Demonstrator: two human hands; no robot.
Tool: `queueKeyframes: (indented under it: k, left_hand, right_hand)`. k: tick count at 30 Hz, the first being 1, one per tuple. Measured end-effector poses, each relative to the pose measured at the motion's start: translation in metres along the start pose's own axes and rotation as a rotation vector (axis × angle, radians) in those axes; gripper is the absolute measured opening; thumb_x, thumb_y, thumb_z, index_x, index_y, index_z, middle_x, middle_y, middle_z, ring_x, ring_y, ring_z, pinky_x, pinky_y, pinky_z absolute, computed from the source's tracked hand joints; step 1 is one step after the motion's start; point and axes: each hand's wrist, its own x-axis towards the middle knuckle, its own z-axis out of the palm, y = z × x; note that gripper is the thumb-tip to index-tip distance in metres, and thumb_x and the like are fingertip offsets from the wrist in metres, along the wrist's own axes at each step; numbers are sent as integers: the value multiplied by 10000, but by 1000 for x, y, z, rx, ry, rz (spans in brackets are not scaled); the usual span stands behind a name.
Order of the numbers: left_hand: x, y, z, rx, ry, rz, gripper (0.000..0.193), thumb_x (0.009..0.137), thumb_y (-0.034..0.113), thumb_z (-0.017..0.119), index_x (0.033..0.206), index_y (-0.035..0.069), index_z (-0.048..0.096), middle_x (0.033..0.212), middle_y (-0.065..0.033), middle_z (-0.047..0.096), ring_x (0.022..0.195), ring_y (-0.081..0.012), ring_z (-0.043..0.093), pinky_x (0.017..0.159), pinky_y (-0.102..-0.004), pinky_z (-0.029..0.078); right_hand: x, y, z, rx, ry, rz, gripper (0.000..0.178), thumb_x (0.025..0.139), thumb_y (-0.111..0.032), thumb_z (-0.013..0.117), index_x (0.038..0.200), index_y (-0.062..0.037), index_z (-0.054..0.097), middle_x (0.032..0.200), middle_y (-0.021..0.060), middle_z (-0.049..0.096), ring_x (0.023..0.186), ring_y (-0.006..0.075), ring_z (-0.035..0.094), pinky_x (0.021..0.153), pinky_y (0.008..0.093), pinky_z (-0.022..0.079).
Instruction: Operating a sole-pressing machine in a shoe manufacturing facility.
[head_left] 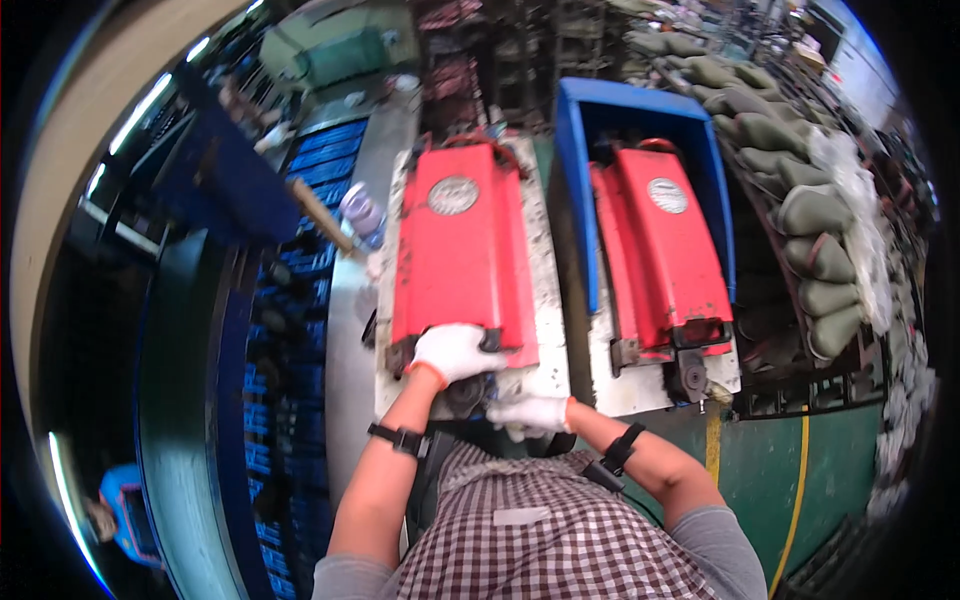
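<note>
Two white-gloved hands are at the near end of a long red machine cover (465, 250) with a round silver plate on its top. My left hand (450, 352) reaches over the cover's front edge, beside a black fitting, its fingers closed on that edge. Lower and to the right, my right hand (532, 412) is at the front edge of the pale base plate (550, 340), close to my apron. Its fingers point left and look bent; what they hold is blurred and partly hidden. A dark round part (465, 395) sits under the cover between the two hands.
To the right stands a second red machine (665, 250) under a blue hood (640, 95). Olive-green boot-shaped pieces (815, 210) fill a rack at far right. On the left are a purple-capped bottle (360, 208), a wooden stick (325, 220) and blue racks (325, 150). Another person (125, 510) is at lower left.
</note>
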Motion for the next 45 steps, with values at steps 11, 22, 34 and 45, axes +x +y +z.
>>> queueKeyframes:
  k: [11, 22, 34, 45]
  left_hand:
    - [-2, -4, -5, -21, -40, -58, 701, 766, 731, 688, 956, 61, 762, 965, -209, 744, 929, -372, 732, 838, -470, 570]
    - [1, -7, 4, -47, -44, -24, 720, 779, 748, 680, 920, 45, 747, 933, -203, 743, 906, -372, 732, 829, -468, 567]
    - [0, -9, 4, -13, -17, 7, 691, 782, 724, 675, 913, 51, 758, 889, -207, 741, 855, -376, 737, 786, -479, 574]
    - [-11, -6, -5, -23, 74, 89, 601, 869, 644, 648, 891, 47, 708, 903, -210, 722, 871, -382, 718, 787, -496, 553]
  right_hand:
    - [-6, -15, 19, 179, 145, -1, 492, 1027, -504, 603, 1269, -79, 550, 709, -17, 509, 537, 66, 392, 447, 247, 267]
    - [-2, -10, 27, 383, 131, -74, 208, 961, -210, 705, 915, -91, 541, 617, -17, 473, 451, 79, 399, 403, 258, 254]
    - [24, -18, 91, 363, 95, -2, 536, 1034, -590, 556, 947, -63, 603, 724, 50, 626, 523, 123, 486, 493, 300, 412]
    - [71, -32, 104, 404, -43, 98, 500, 1034, -566, 582, 1024, -75, 672, 753, 25, 652, 542, 114, 523, 508, 269, 418]
